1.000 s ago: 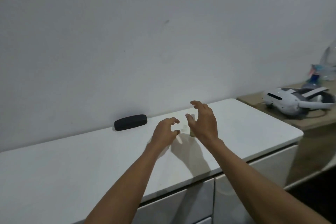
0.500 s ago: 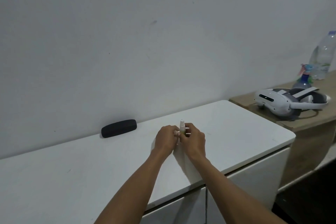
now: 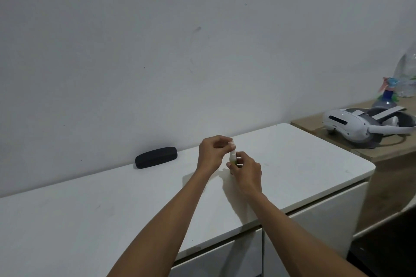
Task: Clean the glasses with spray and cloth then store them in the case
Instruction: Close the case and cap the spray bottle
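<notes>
One small spray bottle (image 3: 232, 157) stands upright between your two hands, above the white cabinet top (image 3: 304, 164), near its middle; whether its base touches the surface you cannot tell, because your right hand (image 3: 246, 170) covers the lower part. That hand wraps the bottle's body from the right, fingers curled close around it, so only the white neck and a strip of green label show. Your left hand (image 3: 211, 153) sits just above and to the left, its fingertips (image 3: 231, 145) pinched together on a small pale cap at the bottle's top. Both hands are closed tight, with no gap between fingers and bottle.

One dark glasses case (image 3: 156, 157) lies shut on the cabinet top against the wall, well to the left of your left hand and apart from it.

On the wooden table (image 3: 369, 153) to the right you have one white headset (image 3: 360, 127), one blue-topped spray bottle (image 3: 386, 99) behind it, and one clear plastic bottle (image 3: 407, 74) at the frame edge.
</notes>
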The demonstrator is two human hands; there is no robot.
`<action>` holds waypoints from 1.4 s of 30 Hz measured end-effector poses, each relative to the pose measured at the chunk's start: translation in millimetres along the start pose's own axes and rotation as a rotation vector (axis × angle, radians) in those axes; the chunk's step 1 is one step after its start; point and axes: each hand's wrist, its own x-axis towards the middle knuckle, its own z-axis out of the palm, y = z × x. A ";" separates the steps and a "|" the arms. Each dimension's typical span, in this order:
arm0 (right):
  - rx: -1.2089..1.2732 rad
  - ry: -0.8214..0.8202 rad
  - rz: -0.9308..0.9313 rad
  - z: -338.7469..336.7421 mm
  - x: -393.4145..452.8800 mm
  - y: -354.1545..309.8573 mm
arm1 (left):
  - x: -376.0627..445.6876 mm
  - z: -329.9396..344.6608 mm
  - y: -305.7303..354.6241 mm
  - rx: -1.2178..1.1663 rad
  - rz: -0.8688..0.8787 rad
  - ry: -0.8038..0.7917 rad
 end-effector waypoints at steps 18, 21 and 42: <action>-0.004 0.027 -0.020 7.6 9.4 -9.2 | -21.8 -29.1 -31.5 0.249 -0.002 0.006; 0.012 -0.015 -0.024 21.3 19.2 -22.9 | -31.0 -72.2 -57.1 0.440 -0.069 0.130; -0.038 -0.168 -0.100 167.1 101.5 -42.9 | -32.8 -220.3 -114.6 1.280 -0.606 0.114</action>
